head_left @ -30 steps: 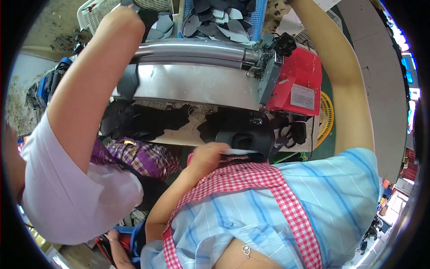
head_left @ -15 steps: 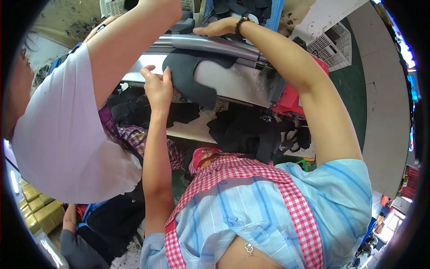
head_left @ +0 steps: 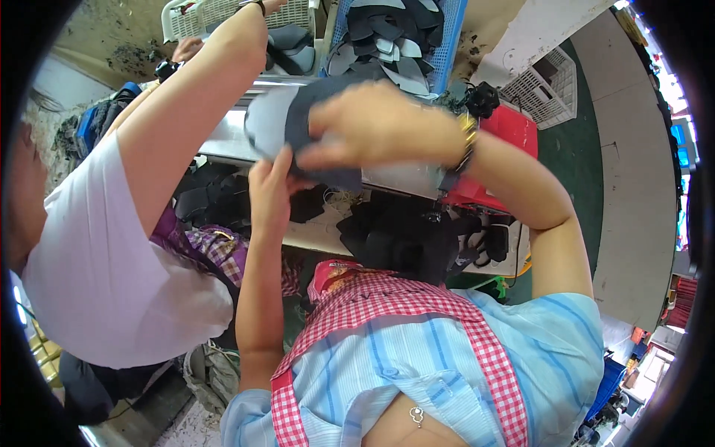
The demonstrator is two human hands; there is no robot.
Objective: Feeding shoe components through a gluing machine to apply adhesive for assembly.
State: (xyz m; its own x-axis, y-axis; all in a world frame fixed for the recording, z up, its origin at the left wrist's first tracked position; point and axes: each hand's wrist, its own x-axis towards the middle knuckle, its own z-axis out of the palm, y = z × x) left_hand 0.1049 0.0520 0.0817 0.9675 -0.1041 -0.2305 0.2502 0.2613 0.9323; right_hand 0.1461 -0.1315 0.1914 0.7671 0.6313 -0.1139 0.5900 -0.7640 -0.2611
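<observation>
A curved, cut piece of dark grey sheet material (head_left: 298, 112) is over the metal work surface (head_left: 395, 179), with a pale grey face showing at its left end. My left hand (head_left: 272, 190) pinches its near edge, thumb on top. Across the right part of the piece reaches my right hand (head_left: 380, 127), smeared by motion. Its fingers lie over the dark part, but whether they grip it I cannot make out. That hand also hides much of the metal surface and the bar behind.
A blue basket (head_left: 456, 45) with dark and pale cut pieces stands behind. A co-worker's arm (head_left: 194, 97) reaches in from the left toward a white basket (head_left: 175, 26). To the right are a red machine part (head_left: 514, 134) and a white crate (head_left: 562, 112). Black pieces (head_left: 402, 231) lie below.
My right hand has come from behind the metal bar toward me, over the piece. The piece's pale face now shows at the left. The co-worker's arm has shifted left.
</observation>
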